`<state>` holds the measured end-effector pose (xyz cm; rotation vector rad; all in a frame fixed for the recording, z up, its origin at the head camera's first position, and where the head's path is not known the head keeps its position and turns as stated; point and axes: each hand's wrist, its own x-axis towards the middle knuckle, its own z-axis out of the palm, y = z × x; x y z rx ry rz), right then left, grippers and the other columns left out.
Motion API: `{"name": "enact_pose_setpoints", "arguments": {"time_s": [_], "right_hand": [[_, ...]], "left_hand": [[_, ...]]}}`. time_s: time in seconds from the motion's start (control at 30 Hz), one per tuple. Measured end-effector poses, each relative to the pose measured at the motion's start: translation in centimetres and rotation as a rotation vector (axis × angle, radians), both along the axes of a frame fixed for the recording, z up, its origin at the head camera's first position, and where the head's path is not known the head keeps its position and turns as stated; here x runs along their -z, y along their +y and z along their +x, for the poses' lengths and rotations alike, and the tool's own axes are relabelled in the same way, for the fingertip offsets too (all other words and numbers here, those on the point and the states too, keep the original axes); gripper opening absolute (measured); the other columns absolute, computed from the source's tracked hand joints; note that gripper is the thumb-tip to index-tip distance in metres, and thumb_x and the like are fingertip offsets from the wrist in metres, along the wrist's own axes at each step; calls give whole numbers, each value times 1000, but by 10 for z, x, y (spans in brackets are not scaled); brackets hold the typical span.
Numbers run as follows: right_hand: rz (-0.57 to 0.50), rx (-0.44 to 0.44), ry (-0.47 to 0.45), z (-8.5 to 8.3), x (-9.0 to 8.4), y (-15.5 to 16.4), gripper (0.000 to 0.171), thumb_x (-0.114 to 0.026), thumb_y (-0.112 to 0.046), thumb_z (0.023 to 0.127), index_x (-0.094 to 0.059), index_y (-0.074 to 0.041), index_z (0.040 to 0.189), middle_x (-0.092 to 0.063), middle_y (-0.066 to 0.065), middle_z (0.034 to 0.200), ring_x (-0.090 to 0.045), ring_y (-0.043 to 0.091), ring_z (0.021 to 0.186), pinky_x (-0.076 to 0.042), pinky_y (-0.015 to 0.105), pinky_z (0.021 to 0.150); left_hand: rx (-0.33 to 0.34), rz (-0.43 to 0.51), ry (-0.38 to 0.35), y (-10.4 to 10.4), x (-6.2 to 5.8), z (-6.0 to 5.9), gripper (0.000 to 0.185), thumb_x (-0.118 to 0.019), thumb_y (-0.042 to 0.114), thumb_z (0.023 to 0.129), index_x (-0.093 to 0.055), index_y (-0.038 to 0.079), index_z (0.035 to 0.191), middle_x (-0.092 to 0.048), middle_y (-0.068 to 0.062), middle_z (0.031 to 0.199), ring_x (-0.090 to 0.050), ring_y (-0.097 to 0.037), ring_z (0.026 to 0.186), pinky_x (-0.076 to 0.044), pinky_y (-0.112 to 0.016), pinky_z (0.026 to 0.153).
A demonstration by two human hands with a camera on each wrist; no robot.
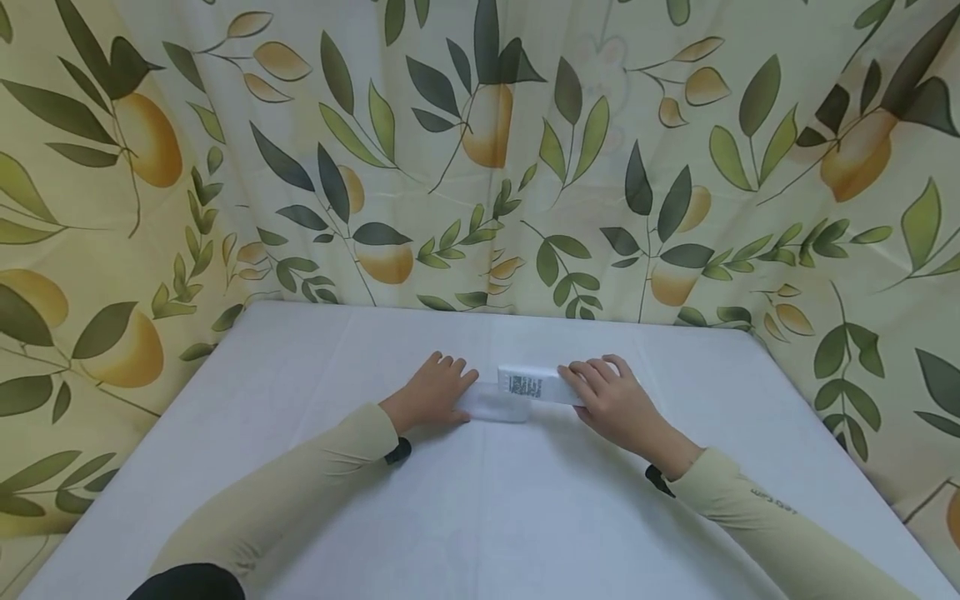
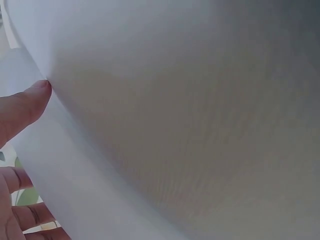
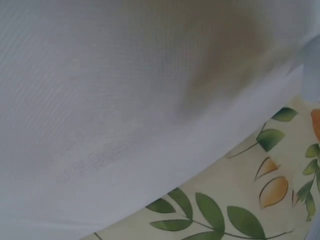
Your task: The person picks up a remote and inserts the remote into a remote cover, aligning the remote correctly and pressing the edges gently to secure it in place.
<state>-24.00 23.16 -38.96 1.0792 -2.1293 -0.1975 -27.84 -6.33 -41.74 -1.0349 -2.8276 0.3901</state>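
Observation:
A small white box [image 1: 534, 383] with a barcode label lies on the white table [image 1: 480, 508], near its far middle. A flatter white piece [image 1: 495, 406] sticks out from under the box's left end. My left hand [image 1: 438, 389] lies flat on the table, its fingers straight, and its fingertips touch that piece. My right hand [image 1: 603, 387] rests with its fingers stretched over the box's right end. The left wrist view shows only my thumb [image 2: 27, 105] against a white surface. No hand appears in the right wrist view, only white cloth [image 3: 125, 100].
A curtain [image 1: 480, 150] printed with leaves and yellow fruit closes off the table at the back and on both sides. The white tablecloth spreads wide in front of my hands. Both arms wear beige sleeves [image 1: 300, 492].

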Motion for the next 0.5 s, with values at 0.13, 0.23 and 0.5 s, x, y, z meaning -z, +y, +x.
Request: {"name": "enact_pose_setpoints", "arguments": {"time_s": [0.13,0.23,0.5], "right_hand": [[21,-39,-1,1,3,-7,64,-88,-18,57,-62,-6,115,-67,10,101,-63,26,90,-50,49,82],[41,-54,3,1,5,-12,63,-87,-18,58,-63,-7,115,-67,8,101,-63,25,89,-50,48,82],[86,-56,22,-3,6,-16,63,-87,-16,59,-63,-7,116,-68,8,102,-63,24,90,-50,46,83]], "left_hand": [[-7,-1,-23,2,0,1,64,-60,60,81,-48,15,125,-59,-7,113,-56,-23,103,-41,-41,95],[0,-3,-12,3,-1,3,65,-60,60,80,-48,15,125,-59,-6,111,-56,-22,102,-42,-40,94],[2,5,-3,4,-1,6,64,-62,59,79,-49,14,123,-59,-5,111,-56,-21,101,-42,-38,92]]}}
